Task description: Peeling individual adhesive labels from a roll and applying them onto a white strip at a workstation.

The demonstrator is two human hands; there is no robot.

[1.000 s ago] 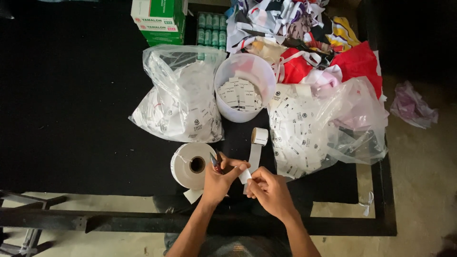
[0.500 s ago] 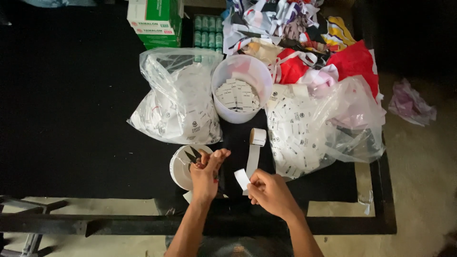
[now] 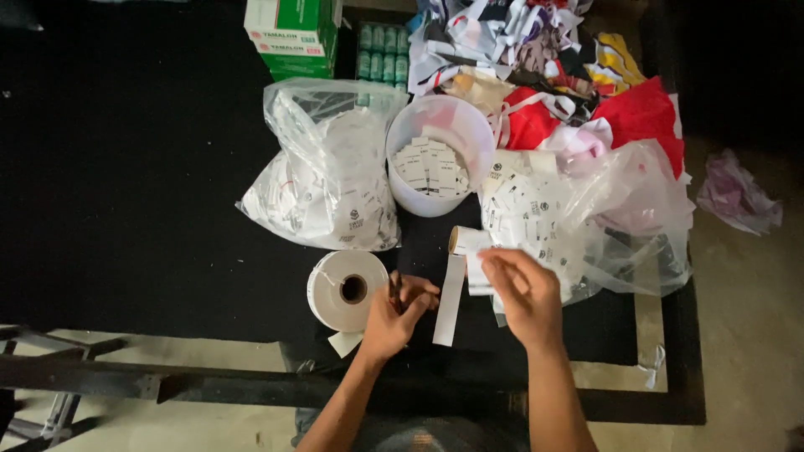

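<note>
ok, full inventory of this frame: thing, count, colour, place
label roll: 1, white, table front, beside left hand
label strip: 1, white, between the hands
tub: 1, white, table centre, holds labels
clear bags: 2, full of white tags, either side of tub
boxes: 2 stacked, green and white, table back
fabric pile: 1, mixed red, white, yellow, back right
table: 1, black
left hand: holds a small dark tool
right hand: holds cut labels

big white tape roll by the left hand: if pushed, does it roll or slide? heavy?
The white roll lies flat, core hole up, so it would probably slide on the black table, not roll. Thickly wound, so likely dense for its size. Its loose tail may flop when the left hand lifts it.
</note>
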